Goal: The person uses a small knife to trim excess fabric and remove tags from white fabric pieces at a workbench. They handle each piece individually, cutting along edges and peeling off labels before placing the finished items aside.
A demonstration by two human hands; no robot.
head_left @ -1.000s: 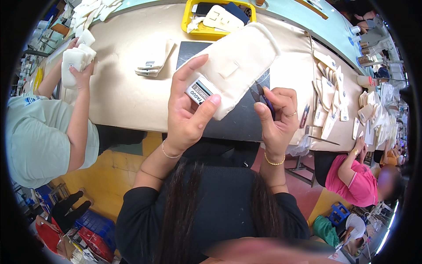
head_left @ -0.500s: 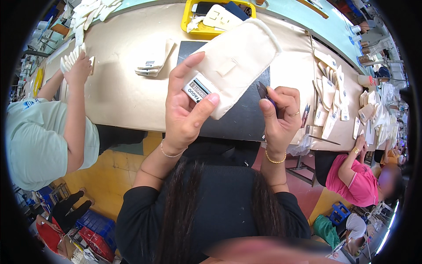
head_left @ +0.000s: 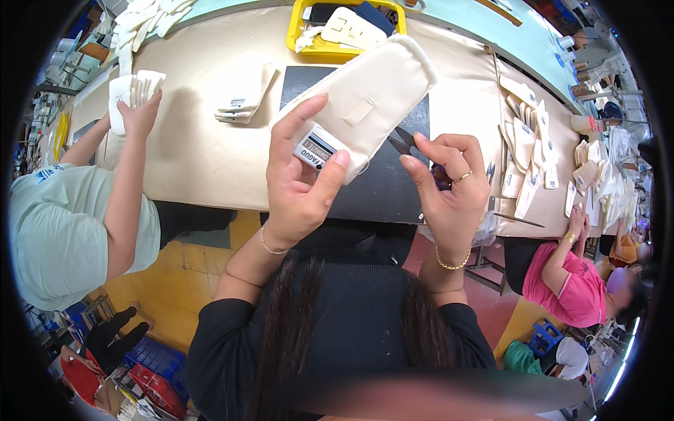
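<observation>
A cream padded shoe tongue [head_left: 382, 81] is held up over the table, with a small loop on its face and a printed label [head_left: 316, 149] near its lower end. My left hand [head_left: 303, 175] grips that lower end, thumb on the front and fingers round the far side. In my right hand [head_left: 449, 179] is a pair of dark thread snips [head_left: 402, 142], gripped between thumb and fingers. The blades point left and sit close beside the tongue's right edge; whether they touch it I cannot tell. A thin loose thread hangs near the tongue's lower corner.
A dark mat [head_left: 393, 189] lies beneath my hands. Small stacked tongues [head_left: 242, 105] rest to its left, a larger pile [head_left: 526, 144] to the right. Behind stands a yellow tray [head_left: 295, 35]. Co-workers flank me; the left one's hand [head_left: 140, 112] holds several tongues.
My right hand has brought the snips left to the tongue's edge. The tongue has shifted slightly left and down. The left co-worker's bundle of tongues has moved right and turned.
</observation>
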